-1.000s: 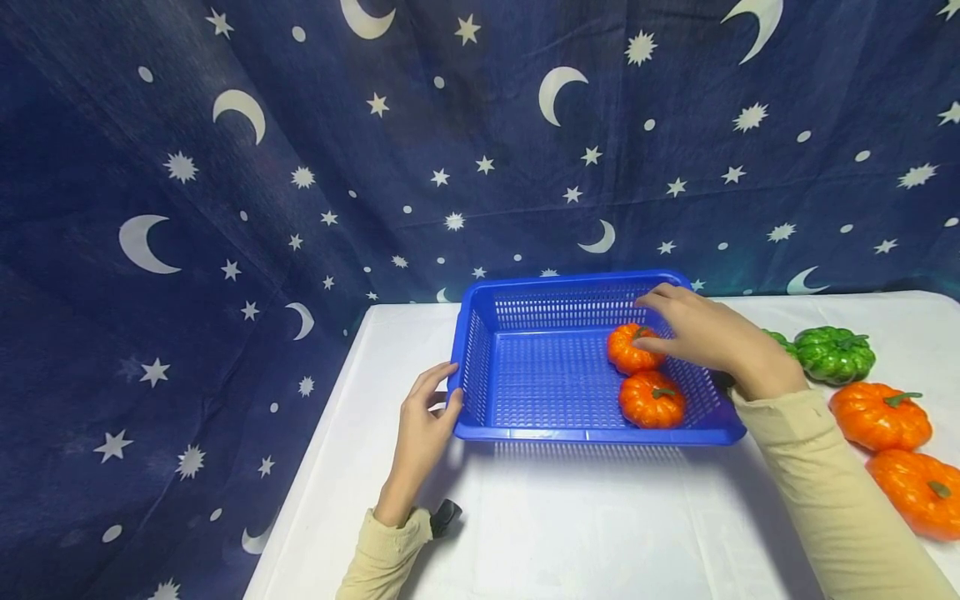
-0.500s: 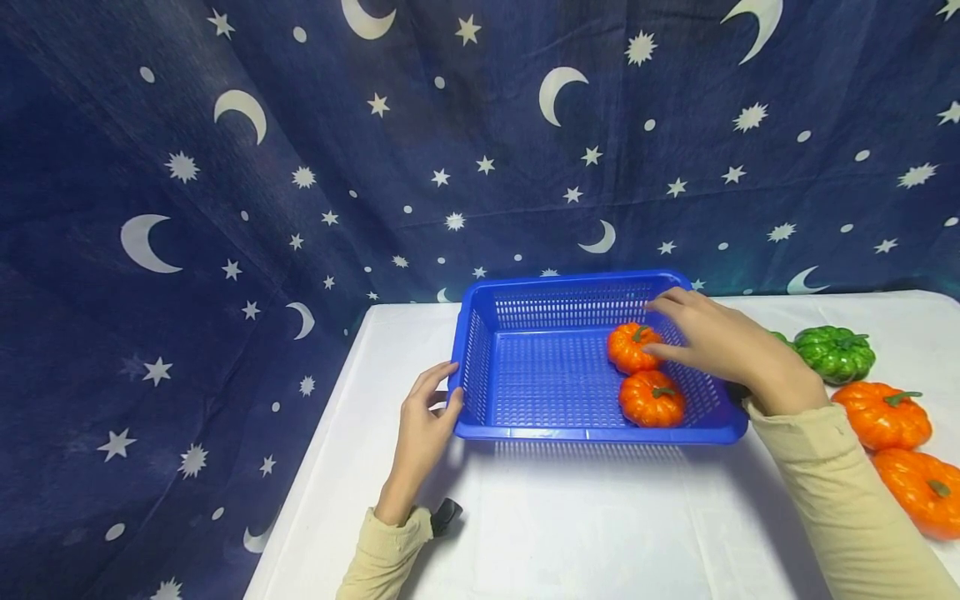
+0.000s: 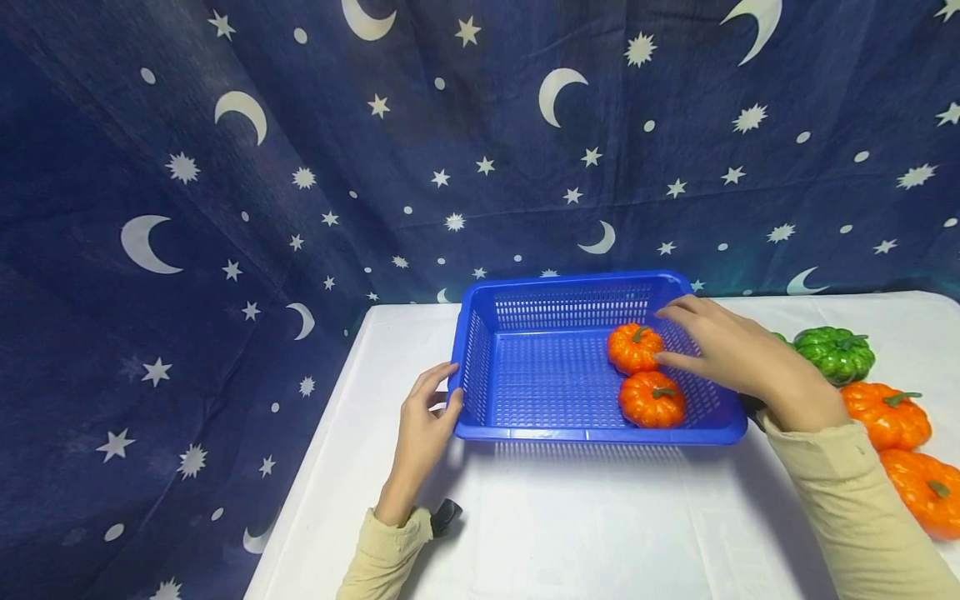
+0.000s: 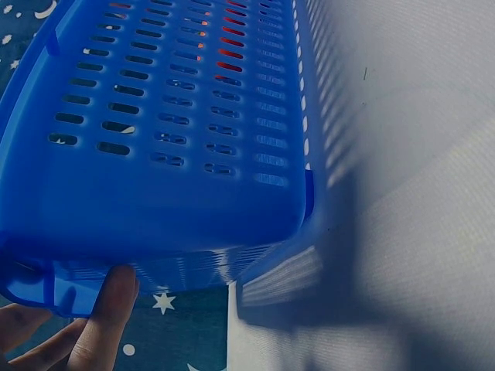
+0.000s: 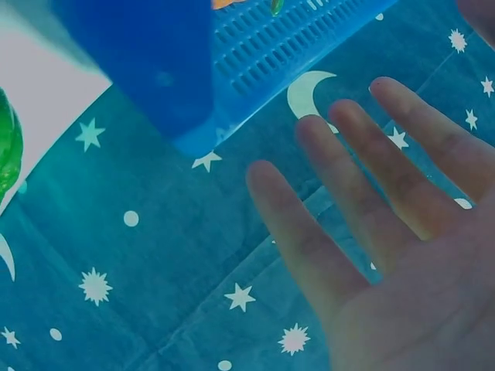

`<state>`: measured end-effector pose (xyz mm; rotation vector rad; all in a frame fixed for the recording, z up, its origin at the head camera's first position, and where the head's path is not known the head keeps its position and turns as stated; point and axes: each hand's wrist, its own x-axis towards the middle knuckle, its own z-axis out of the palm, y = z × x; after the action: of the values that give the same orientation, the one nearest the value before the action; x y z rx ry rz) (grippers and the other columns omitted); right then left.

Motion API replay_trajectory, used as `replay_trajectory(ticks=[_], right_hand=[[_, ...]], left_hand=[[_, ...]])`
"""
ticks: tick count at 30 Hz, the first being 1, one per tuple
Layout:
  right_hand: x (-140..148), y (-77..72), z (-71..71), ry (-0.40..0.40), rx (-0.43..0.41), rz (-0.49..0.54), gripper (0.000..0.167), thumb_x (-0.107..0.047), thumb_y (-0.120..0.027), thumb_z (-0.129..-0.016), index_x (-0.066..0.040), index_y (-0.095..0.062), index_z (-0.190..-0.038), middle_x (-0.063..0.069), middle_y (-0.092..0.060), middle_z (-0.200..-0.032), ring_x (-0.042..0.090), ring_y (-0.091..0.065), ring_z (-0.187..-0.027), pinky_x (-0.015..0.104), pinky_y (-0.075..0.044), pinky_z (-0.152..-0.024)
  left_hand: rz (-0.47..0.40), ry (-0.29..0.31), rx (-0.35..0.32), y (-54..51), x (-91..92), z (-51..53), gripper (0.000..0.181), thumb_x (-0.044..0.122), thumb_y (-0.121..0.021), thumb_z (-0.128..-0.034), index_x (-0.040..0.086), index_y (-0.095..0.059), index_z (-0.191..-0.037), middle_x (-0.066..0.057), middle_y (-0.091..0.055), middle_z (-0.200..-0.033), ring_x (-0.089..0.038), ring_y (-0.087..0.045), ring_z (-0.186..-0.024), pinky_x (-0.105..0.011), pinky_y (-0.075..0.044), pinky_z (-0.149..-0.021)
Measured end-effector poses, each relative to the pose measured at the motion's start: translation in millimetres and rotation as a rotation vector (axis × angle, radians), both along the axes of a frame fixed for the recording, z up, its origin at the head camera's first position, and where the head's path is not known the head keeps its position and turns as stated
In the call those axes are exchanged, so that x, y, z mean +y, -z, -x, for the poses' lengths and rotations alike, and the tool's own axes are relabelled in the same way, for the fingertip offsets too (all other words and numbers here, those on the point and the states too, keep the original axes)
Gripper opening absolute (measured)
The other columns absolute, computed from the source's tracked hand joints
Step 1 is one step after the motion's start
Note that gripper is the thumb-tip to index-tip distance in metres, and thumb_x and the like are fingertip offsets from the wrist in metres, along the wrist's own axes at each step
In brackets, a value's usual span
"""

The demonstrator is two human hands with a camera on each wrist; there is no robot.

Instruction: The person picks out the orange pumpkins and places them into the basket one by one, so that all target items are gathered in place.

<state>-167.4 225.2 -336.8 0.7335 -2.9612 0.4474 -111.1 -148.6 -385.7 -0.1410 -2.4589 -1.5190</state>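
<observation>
A blue plastic basket with slotted walls sits on the white table in the head view. Inside, at its right end, lie two small orange pumpkins, the back one touching the front one. My left hand holds the basket's left rim; in the left wrist view the thumb presses the rim's edge, with other fingers beyond it. Above the basket's right end is my right hand, nothing in its grasp. The right wrist view shows its fingers spread and fairly straight.
Right of the basket stand a green pumpkin and two larger orange pumpkins, one behind the other. Another green one is mostly hidden behind my right hand. A dark blue star-and-moon cloth hangs behind the table.
My right hand has drawn a little to the right, away from the back pumpkin in the basket. The left hand, basket and pumpkins have stayed where they were.
</observation>
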Motion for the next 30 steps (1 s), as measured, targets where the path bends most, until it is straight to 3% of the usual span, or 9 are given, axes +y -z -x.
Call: replay_trajectory(ticks=[13,22,30], right_hand=[[12.0,7.4,-9.5,0.023,0.025,0.012,0.060,-0.033,-0.077,-0.086,0.005,-0.059,-0.129,0.026,-0.056,-0.128,0.043,-0.052,-0.120,0.064,-0.048,-0.096],[17.4,14.1,-17.4,0.034,0.054,0.018,0.058,-0.033,-0.077,-0.086,0.005,-0.060,-0.127,0.025,-0.059,-0.124,0.043,-0.054,-0.116,0.065,-0.047,-0.093],[25.7,20.0,-22.8,0.055,0.068,0.019,0.057,-0.030,-0.078,-0.085,0.006,-0.060,-0.125,0.026,-0.058,-0.124,0.044,-0.054,-0.115,0.065,-0.047,-0.094]], left_hand=[[-0.004,-0.001,-0.006,0.2,0.4,0.0,0.035,-0.004,-0.061,-0.0931,-0.007,-0.061,-0.128,-0.024,-0.055,-0.137,-0.036,-0.068,-0.093,-0.036,-0.062,-0.076],[-0.004,-0.018,-0.009,34.5,-10.6,15.1,0.037,0.001,-0.063,-0.0938,0.002,-0.062,-0.131,-0.015,-0.055,-0.140,-0.033,-0.069,-0.095,-0.034,-0.062,-0.076],[0.005,-0.002,0.026,38.9,-14.3,15.4,0.036,0.008,-0.065,-0.0945,0.010,-0.064,-0.130,-0.008,-0.057,-0.138,-0.026,-0.069,-0.092,-0.025,-0.061,-0.075]])
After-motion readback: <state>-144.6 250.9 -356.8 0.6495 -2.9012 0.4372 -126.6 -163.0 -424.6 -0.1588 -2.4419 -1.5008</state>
